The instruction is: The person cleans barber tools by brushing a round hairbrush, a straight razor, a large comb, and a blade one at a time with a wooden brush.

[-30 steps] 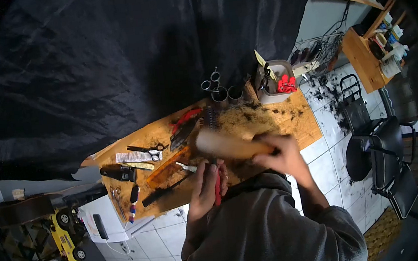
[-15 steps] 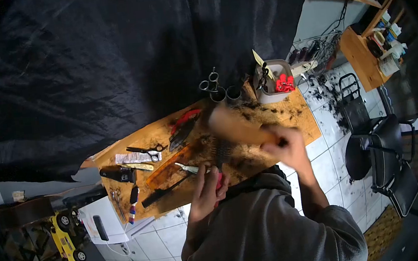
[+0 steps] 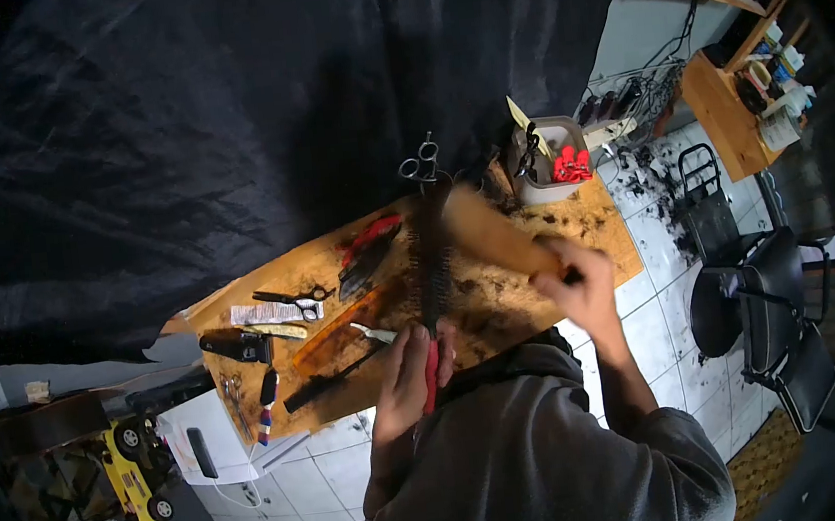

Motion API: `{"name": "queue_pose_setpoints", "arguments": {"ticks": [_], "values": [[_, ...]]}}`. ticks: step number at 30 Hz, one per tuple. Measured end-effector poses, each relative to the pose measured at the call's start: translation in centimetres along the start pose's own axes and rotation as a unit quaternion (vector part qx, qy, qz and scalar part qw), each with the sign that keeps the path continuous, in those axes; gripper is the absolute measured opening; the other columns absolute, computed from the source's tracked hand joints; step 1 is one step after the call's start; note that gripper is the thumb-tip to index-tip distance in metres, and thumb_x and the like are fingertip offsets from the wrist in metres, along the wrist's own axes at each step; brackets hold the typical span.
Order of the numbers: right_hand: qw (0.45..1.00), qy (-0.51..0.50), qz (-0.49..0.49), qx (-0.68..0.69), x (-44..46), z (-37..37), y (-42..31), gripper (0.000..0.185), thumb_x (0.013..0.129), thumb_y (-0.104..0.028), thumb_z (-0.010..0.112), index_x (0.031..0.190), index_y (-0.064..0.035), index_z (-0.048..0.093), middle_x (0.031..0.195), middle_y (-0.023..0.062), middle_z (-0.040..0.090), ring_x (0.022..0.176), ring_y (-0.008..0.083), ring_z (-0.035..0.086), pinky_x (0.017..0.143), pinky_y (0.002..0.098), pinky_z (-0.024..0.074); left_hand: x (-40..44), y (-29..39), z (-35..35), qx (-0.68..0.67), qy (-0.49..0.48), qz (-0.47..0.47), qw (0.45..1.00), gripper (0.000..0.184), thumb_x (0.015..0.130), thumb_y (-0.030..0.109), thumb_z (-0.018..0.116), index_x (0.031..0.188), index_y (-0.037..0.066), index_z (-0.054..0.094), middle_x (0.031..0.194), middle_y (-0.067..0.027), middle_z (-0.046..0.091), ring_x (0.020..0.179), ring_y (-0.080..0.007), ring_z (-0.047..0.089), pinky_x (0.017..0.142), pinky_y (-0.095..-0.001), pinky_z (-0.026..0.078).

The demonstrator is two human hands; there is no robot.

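Observation:
My left hand (image 3: 410, 372) is closed around the red handle of a hairbrush (image 3: 434, 284), whose black bristled head points away from me over the table. In my right hand (image 3: 586, 284) is a wooden-backed brush (image 3: 501, 240), blurred by motion. Its far end is beside the hairbrush's head; whether they touch I cannot tell. Close to my left fingers lie a pale-handled tool (image 3: 372, 333), an orange comb (image 3: 337, 333) and a black comb (image 3: 334, 381). Farther left are black scissors (image 3: 299, 300) and a black hair clipper (image 3: 233, 347).
Hair clippings litter the wooden table (image 3: 595, 228). A bin (image 3: 557, 133) with red clips stands at its far right, near silver scissors (image 3: 420, 163). A black cloth (image 3: 177, 163) hangs behind. A black chair (image 3: 771, 277) stands right; a yellow toy car (image 3: 132, 474) is left.
The hairbrush has come up more upright, with more of its head and red handle showing. My right hand and the wooden brush have shifted slightly right.

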State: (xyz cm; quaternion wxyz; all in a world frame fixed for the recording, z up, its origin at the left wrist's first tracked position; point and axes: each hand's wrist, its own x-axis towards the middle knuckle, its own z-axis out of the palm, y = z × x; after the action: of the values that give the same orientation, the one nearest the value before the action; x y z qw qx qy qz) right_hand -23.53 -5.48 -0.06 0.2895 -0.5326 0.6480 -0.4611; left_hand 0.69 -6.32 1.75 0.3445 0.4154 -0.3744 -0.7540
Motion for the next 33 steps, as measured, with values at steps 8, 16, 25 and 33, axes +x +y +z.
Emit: {"name": "queue_pose_setpoints", "arguments": {"ticks": [8,16,25,33], "values": [[0.993,-0.017,-0.108,-0.032,-0.6,2.1,-0.2,0.045,0.068,-0.022,0.084,0.101,0.0042,0.066,0.080,0.0159,0.068,0.071,0.0261,0.068,0.066,0.0317,0.0517,-0.6,1.0,-0.6,0.076,0.000,-0.048,0.996,0.022,0.104,0.021,0.036,0.107,0.003,0.049,0.071,0.0004,0.044,0.053,-0.0039,0.036,0.047,-0.0212,0.031],[1.000,-0.010,-0.011,-0.004,0.2,0.5,-1.5,0.043,0.071,-0.023,0.083,0.100,0.0037,0.067,0.086,0.0192,0.069,0.077,0.0246,0.070,0.069,0.0330,0.0541,-0.1,0.4,0.5,0.028,0.056,-0.013,0.998,0.022,0.104,0.023,0.038,0.113,0.003,0.043,0.071,-0.0009,0.047,0.053,-0.0048,0.036,0.049,-0.0214,0.031],[0.999,0.023,0.000,-0.037,0.3,0.7,-1.4,0.039,0.072,-0.023,0.082,0.098,0.0026,0.069,0.077,0.0172,0.068,0.061,0.0192,0.066,0.057,0.0300,0.0495,-0.6,0.5,-0.5,0.120,0.014,-0.010,0.993,0.024,0.104,0.024,0.034,0.098,0.005,0.047,0.067,0.0007,0.042,0.053,-0.0034,0.036,0.046,-0.0194,0.029],[0.996,-0.083,-0.013,0.025,-0.5,0.0,-1.7,0.039,0.072,-0.025,0.081,0.100,0.0005,0.068,0.086,0.0161,0.070,0.078,0.0214,0.069,0.071,0.0328,0.0525,0.0,0.3,0.2,0.061,0.073,0.038,0.995,0.009,0.098,0.009,0.049,0.102,0.005,0.043,0.069,0.0005,0.044,0.055,-0.0037,0.037,0.047,-0.0202,0.032]]}}
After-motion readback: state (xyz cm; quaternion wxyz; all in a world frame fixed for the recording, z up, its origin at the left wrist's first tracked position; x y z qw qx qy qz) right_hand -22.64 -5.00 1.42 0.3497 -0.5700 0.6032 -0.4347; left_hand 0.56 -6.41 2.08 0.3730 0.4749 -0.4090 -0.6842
